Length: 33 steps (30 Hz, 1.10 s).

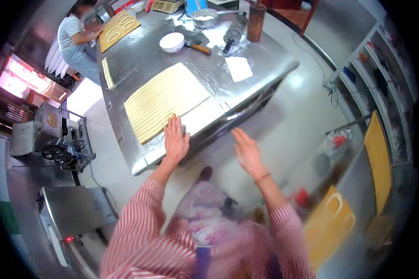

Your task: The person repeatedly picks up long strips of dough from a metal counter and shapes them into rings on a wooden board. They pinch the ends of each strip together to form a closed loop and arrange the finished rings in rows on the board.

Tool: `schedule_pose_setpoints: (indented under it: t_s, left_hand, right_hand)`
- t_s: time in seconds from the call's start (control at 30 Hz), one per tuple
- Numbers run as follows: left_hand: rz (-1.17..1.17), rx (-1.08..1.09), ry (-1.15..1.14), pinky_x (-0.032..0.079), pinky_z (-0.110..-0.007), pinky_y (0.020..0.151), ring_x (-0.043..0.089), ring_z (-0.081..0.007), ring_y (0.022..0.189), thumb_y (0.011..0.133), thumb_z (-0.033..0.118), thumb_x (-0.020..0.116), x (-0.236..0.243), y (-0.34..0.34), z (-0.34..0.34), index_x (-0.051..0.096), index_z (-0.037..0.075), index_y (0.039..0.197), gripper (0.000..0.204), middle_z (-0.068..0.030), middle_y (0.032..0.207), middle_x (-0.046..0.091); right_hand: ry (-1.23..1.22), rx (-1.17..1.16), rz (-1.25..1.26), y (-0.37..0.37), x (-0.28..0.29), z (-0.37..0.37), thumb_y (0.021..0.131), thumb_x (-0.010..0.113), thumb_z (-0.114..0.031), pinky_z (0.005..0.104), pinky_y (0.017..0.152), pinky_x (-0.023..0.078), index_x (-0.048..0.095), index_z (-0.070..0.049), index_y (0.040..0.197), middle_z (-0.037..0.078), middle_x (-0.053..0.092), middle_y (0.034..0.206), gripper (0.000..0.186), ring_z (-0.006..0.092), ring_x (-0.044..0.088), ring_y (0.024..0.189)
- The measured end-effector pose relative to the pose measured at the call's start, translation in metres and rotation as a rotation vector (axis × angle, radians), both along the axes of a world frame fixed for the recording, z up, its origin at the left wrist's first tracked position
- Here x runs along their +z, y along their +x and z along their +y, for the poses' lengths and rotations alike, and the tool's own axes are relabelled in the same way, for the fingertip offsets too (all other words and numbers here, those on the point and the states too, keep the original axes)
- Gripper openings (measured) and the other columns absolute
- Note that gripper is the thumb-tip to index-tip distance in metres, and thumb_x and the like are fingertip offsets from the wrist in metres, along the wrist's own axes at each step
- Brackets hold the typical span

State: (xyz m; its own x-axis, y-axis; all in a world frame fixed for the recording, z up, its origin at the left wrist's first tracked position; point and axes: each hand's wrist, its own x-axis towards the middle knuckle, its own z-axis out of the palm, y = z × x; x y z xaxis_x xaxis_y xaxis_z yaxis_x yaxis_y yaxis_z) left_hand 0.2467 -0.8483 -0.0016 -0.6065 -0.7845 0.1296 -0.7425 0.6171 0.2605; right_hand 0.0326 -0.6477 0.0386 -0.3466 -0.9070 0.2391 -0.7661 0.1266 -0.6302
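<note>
A sheet of pale dough cut into long strips (165,97) lies on the steel table. My left hand (176,142) is stretched flat, its fingertips at the near edge of the strips; whether they press on the dough I cannot tell. My right hand (247,153) hangs in the air off the table's near edge, holding nothing, fingers straight and slightly blurred. Beyond the dough stand a white bowl (172,43) and a tool with a wooden handle (200,49). A white flat sheet or scraper (239,69) lies right of the dough.
Narrow dough pieces (108,74) lie near the table's left edge. A ridged roller (235,30), a brown cylinder (255,23) and a metal pan (204,18) stand farther back. Another person (77,42) works at a board with dough rings (108,41). Another board (328,228) is low at my right.
</note>
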Motion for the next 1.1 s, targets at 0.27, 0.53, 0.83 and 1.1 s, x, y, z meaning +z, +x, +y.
schedule_pose_setpoints:
  t_s: [0.27,0.53,0.83,1.1]
  left_hand:
    - [0.106,-0.045,0.093,0.016,-0.057,0.119,0.025,-0.0393,0.146,0.092,0.022,0.061,-0.020,-0.007,-0.036,0.033,-0.006,0.146,0.067,-0.0233,0.156,0.029]
    - [0.123,-0.072,0.189,0.014,-0.049,0.122,0.024,-0.0317,0.148,0.095,0.030,0.055,-0.013,0.011,-0.018,0.028,-0.002,0.151,0.070,-0.0173,0.159,0.028]
    - [-0.072,-0.076,0.173,0.016,-0.054,0.120,0.026,-0.0399,0.146,0.094,0.021,0.056,-0.022,0.116,-0.034,0.034,-0.006,0.147,0.063,-0.0237,0.155,0.030]
    - [0.008,-0.035,0.166,0.042,-0.048,0.090,0.056,-0.0359,0.104,0.088,0.015,0.061,-0.010,0.143,-0.068,0.058,0.003,0.119,0.033,-0.0163,0.106,0.059]
  right_hand:
    - [0.279,0.168,0.423,0.022,-0.049,-0.191,0.097,0.053,-0.025,0.0541,0.118,0.020,0.035,-0.004,0.148,0.010,0.028,0.159,0.058,0.0250,0.029,0.146]
    - [0.223,0.178,0.530,0.024,-0.051,-0.175,0.096,0.055,-0.021,0.0529,0.116,0.023,0.046,-0.004,0.141,0.010,0.045,0.149,0.049,0.0252,0.039,0.140]
    - [0.212,0.252,0.432,0.006,-0.049,-0.200,0.088,0.059,-0.008,0.0527,0.109,0.034,0.061,-0.006,0.115,0.013,0.060,0.107,0.027,0.0326,0.055,0.113]
    - [0.311,0.432,0.348,-0.007,-0.025,-0.198,0.088,0.059,-0.012,0.0460,0.081,0.046,0.062,-0.008,0.101,0.012,0.058,0.092,0.014,0.0315,0.058,0.090]
